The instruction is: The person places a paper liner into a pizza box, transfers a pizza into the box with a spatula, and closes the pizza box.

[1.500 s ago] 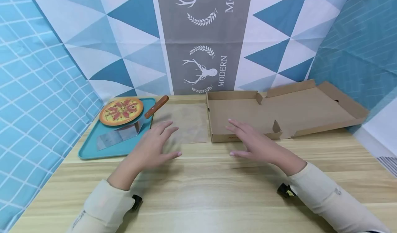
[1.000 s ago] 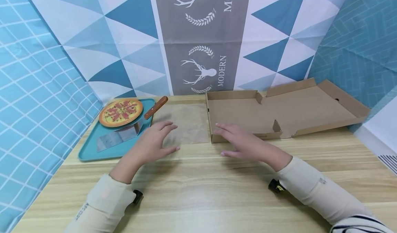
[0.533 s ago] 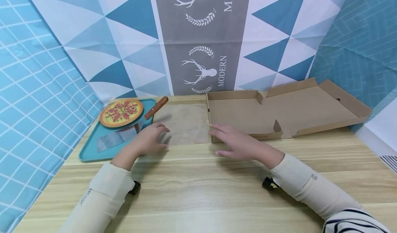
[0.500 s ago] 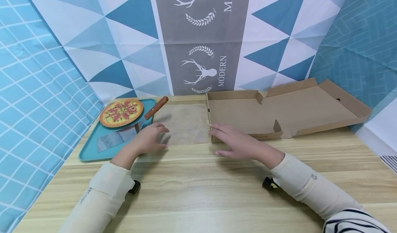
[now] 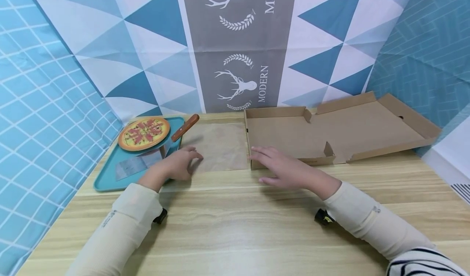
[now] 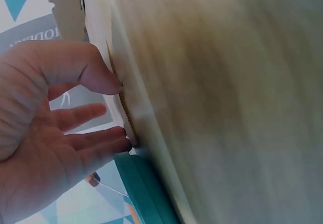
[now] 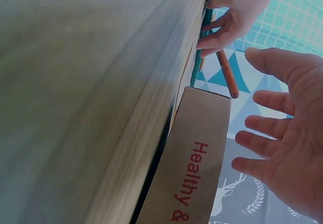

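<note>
Tan paper (image 5: 222,146), partly hidden by left grip (image 5: 179,164), hold unclear, right grip (image 5: 280,169) spread, empty.

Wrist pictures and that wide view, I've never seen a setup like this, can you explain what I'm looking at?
There's no machine here, just one person's left hand and right hand, both bare. The wide view comes from a camera worn on the head, looking forward and down; the two tilted pictures come from a camera on each wrist. On the wooden table lie, from the left, a teal tray bearing a pizza and a wooden-handled server, then a tan paper sheet, then an open cardboard box. The right hand hovers near the box, holding nothing. The left hand is at the paper sheet's near-left corner; I can't tell whether it touches it.
</note>
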Demonstrator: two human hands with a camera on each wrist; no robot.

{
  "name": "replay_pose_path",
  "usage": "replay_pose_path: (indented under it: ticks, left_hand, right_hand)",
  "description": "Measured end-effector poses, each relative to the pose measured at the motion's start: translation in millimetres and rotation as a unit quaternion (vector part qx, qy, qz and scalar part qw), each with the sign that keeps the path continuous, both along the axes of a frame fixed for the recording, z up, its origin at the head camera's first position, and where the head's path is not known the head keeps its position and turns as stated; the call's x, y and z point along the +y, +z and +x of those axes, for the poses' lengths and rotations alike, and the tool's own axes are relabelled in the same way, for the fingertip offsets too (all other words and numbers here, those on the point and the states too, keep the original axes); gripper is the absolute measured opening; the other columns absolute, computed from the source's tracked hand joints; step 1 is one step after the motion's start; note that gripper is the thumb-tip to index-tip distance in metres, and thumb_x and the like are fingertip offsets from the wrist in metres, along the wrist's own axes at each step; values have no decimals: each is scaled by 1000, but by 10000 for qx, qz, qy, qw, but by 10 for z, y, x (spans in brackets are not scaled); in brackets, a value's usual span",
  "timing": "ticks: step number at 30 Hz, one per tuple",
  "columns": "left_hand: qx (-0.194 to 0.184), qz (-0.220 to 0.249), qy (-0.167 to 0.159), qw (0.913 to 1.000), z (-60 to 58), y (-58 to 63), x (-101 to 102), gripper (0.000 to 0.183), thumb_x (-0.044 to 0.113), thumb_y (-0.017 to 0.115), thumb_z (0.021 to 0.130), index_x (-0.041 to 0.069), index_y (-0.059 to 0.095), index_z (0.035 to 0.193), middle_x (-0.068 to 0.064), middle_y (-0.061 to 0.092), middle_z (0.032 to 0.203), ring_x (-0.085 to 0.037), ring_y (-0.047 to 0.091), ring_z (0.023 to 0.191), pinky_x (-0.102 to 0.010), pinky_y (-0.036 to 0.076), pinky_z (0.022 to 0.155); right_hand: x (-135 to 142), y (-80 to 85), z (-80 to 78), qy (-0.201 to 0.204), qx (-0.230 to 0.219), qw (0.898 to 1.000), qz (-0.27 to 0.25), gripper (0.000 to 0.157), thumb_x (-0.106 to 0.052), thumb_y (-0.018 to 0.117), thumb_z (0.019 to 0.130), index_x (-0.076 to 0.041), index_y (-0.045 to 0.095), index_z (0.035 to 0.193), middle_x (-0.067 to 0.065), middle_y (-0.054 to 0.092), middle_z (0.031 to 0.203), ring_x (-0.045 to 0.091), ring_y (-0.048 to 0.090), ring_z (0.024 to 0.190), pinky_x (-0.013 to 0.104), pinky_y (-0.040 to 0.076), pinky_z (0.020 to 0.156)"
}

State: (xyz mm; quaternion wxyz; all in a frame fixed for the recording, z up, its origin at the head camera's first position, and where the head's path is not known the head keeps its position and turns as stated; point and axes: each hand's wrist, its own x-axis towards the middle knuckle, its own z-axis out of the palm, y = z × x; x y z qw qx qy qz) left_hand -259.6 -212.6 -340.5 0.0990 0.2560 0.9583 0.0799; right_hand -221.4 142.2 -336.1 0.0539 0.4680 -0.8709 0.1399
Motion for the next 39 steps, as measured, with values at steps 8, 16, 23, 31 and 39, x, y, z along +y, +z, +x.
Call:
replay_pose_path:
  ticks: [8, 16, 23, 31, 39]
  left_hand:
    - [225, -382, -143, 9989, -54, 9, 87, 61, 3, 78, 71, 10, 61, 129, -15, 60, 118, -27, 55, 101, -42, 49, 85]
    - [446, -278, -138, 9985, -30, 42, 140, 27, 2, 74, 76, 9, 69, 102, -6, 59, 92, -21, 51, 77, -37, 46, 72]
    - [1072, 2, -349, 9936, 3, 14, 99, 28, -2, 69, 81, 12, 51, 65, 2, 40, 61, -15, 35, 59, -30, 30, 58]
    - [1469, 221, -181, 9887, 100, 148, 78, 28, 0, 68, 81, 15, 49, 66, 4, 41, 61, -13, 39, 57, -29, 31, 54]
    - [1891, 337, -138, 9813, 214, 371, 105, 27, -6, 63, 78, 15, 50, 66, 4, 41, 60, -13, 37, 56, -30, 30, 52]
  right_hand:
    - [51, 4, 13, 19, 22, 10000, -64, 67, -29, 72, 88, -7, 43, 144, 20, 34, 152, 36, 36, 136, 49, 33, 110]
    - [70, 4, 19, 79, 151, 9998, -68, 68, -30, 73, 87, -5, 44, 143, 22, 35, 151, 36, 37, 135, 49, 33, 109]
    - [81, 9, 23, 81, 165, 9998, -71, 67, -30, 73, 87, -5, 45, 142, 21, 36, 150, 36, 38, 134, 50, 32, 110]
    - [78, 17, 24, 87, 96, 9999, -87, 66, -29, 74, 87, -3, 46, 141, 21, 35, 150, 36, 38, 134, 50, 32, 110]
    - [80, 47, 48, 59, 59, 9999, -135, 65, -30, 73, 88, -2, 46, 141, 20, 34, 151, 35, 36, 136, 49, 32, 110]
